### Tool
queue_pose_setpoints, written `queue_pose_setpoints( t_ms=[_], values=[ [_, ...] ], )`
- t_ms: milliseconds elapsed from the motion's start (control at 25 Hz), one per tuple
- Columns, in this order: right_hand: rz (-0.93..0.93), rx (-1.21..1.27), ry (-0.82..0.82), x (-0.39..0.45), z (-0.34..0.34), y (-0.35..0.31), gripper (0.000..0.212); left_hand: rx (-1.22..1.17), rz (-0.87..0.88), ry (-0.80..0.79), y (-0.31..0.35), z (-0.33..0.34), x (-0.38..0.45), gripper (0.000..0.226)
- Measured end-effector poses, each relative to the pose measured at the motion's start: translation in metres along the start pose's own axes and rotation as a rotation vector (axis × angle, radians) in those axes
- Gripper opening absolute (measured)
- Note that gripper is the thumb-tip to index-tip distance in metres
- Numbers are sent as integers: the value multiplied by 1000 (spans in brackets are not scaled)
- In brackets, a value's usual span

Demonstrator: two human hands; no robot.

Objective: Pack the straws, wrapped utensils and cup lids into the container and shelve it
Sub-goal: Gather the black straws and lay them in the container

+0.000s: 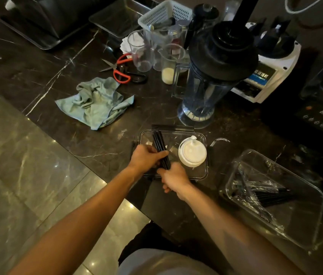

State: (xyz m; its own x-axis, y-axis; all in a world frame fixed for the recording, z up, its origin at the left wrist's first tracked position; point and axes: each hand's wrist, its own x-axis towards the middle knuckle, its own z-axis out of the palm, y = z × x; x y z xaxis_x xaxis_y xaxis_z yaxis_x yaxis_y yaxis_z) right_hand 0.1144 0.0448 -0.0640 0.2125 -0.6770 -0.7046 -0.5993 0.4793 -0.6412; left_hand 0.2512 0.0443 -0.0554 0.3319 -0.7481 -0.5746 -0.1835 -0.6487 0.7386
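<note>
A clear rectangular container [200, 175] sits on the dark marble counter in front of me. Inside it, on the right, lies a stack of white cup lids [192, 152]. A bundle of black straws [159, 142] stands slanted over the container's left half. My left hand [146, 156] grips the bundle at its middle. My right hand [173, 178] grips its lower end, over the container's near edge. To the right, a second clear tub [305, 175] holds wrapped black utensils [263, 192].
A blender jug [214, 76] stands just behind the container, with a white blender base [263, 76] and a black appliance [319, 116] to its right. A teal cloth [95, 102], red scissors [121, 70], clear cups [139, 50] and a white basket [164, 14] lie further back. The counter edge falls away at left.
</note>
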Motion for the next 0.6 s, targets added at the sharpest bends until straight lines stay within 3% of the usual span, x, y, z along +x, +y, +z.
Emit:
queue_pose_setpoints(
  t_ms=[280, 480, 600],
  values=[
    [-84, -591, 74, 8, 12, -35, 25, 192, 60, -1, -6, -18, 25, 27],
    [-73, -601, 99, 14, 16, -40, 28, 200, 112, -24, -7, -24, 27, 22],
    [-69, -469, 41, 22, 20, -43, 26, 198, 117, -27, -7, -29, 32, 23]
  ],
)
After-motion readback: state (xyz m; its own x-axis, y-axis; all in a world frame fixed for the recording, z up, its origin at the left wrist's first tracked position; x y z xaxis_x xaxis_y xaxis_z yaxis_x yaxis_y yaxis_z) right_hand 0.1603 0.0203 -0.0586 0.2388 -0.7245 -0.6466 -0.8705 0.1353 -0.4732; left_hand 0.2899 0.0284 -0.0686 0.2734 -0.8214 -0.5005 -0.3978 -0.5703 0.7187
